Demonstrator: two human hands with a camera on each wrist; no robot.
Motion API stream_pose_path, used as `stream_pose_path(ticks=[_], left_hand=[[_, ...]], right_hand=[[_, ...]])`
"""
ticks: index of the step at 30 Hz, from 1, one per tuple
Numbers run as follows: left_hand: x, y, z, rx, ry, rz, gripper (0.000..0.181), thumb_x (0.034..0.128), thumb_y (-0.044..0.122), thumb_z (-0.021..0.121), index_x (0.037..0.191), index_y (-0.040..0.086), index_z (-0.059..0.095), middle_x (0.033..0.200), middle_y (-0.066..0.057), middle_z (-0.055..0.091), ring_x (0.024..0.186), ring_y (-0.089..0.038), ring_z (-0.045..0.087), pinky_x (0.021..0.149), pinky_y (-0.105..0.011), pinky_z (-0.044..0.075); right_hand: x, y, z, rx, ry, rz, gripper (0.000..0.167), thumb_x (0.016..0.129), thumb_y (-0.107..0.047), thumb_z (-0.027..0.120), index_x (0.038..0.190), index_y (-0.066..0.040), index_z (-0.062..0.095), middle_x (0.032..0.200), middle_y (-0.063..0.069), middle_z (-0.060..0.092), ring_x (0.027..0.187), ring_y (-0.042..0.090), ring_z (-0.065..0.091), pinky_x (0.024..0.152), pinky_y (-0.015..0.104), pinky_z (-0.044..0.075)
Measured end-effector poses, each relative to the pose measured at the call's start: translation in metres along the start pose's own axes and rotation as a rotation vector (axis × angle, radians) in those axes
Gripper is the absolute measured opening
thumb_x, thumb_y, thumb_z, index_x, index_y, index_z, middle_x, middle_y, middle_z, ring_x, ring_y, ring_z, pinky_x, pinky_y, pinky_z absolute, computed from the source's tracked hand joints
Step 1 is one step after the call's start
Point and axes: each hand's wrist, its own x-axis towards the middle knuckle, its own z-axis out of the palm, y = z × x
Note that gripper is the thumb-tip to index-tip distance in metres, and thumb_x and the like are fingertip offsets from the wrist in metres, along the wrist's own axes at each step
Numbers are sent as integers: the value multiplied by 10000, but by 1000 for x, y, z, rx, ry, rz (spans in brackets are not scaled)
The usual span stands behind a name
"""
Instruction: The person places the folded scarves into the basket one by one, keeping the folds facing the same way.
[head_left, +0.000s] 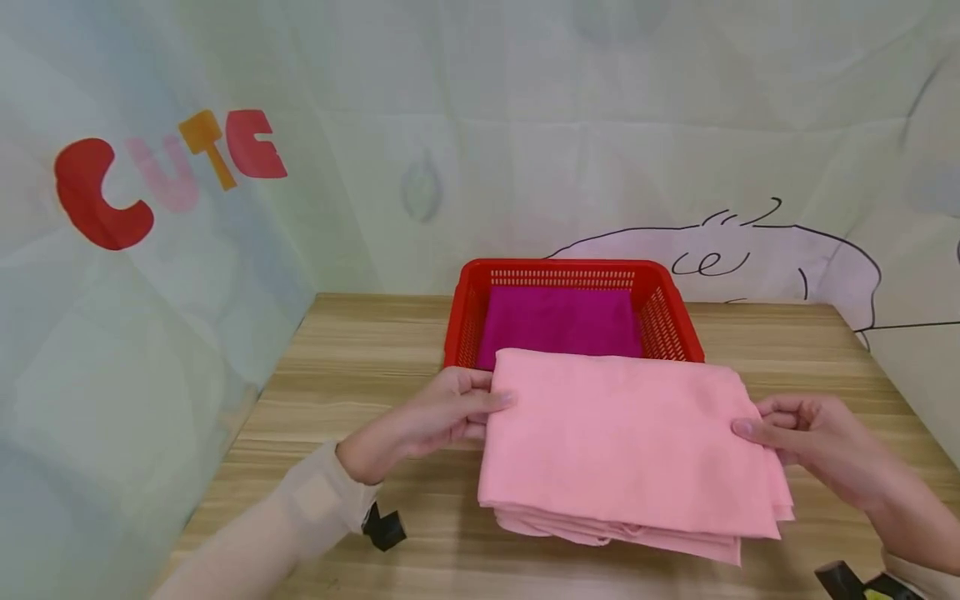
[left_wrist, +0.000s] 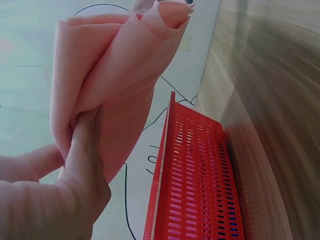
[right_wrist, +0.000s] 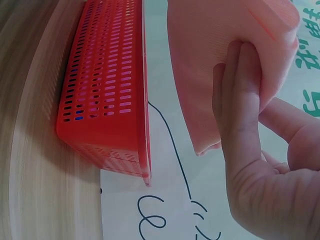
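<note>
A folded pink cloth (head_left: pixel 630 442) hangs between both hands, lifted off the table in front of the red basket. My left hand (head_left: pixel 450 408) pinches its left edge, thumb on the near face and fingers behind. At the right edge my right hand (head_left: pixel 813 437) pinches it the same way. Both wrist views show the fingers tucked around the layered pink fabric (left_wrist: pixel 120 60), (right_wrist: pixel 215 65). Inside the red basket (head_left: pixel 457 325) lies a folded magenta cloth (head_left: pixel 562 321); its near part is hidden behind the pink one.
The basket stands at the back of a wood-grain table (head_left: pixel 360 358), close to a printed backdrop (head_left: pixel 375 167). Another sheet (head_left: pixel 150 333) with coloured letters borders the left side. Through the basket's slots in the right wrist view, bits of purple and blue show.
</note>
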Motion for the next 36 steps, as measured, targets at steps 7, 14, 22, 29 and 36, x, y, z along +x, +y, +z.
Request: stream_pose_path(ticks=[7,14,22,29,36], left_hand=[[1,4,-7,-7,9,0,384,1018,-11,500,1361,-174,444,1099,-135,680,949,-236,707,894,-458,539],[4,9,-11,4,22,15,387,1020,2,510,1365,-164,452,1084,-112,691,941,-224,711,892,-432,543],[8,14,-17,9,40,34,376,1025,4,496,1356,-169,456,1060,-109,698,917,-215,712,883,-424,550],[11,19,-21,1,53,48,381,1028,-6,479,1366,-177,438,1072,-108,701,928,-204,711,883,-410,551],[12,24,-22,-2,56,52,390,1031,-1,471,1378,-173,429,1080,-100,699,937,-198,704,885,-395,554]], right_hand=[[11,-9,-1,-50,27,30,98,996,-44,595,991,-51,693,852,97,739,728,228,705,695,345,594],[21,-17,-3,-63,23,22,89,983,-46,618,981,-79,701,845,113,739,718,251,705,688,345,598],[30,-25,-5,-68,32,26,86,985,-39,612,956,-72,686,824,93,737,721,223,697,688,315,591],[38,-30,-8,-79,18,12,103,989,-24,600,970,-67,692,810,93,735,694,226,695,665,306,589],[44,-37,-10,-82,51,9,100,983,-21,608,971,-62,698,825,101,740,708,233,702,685,306,596]])
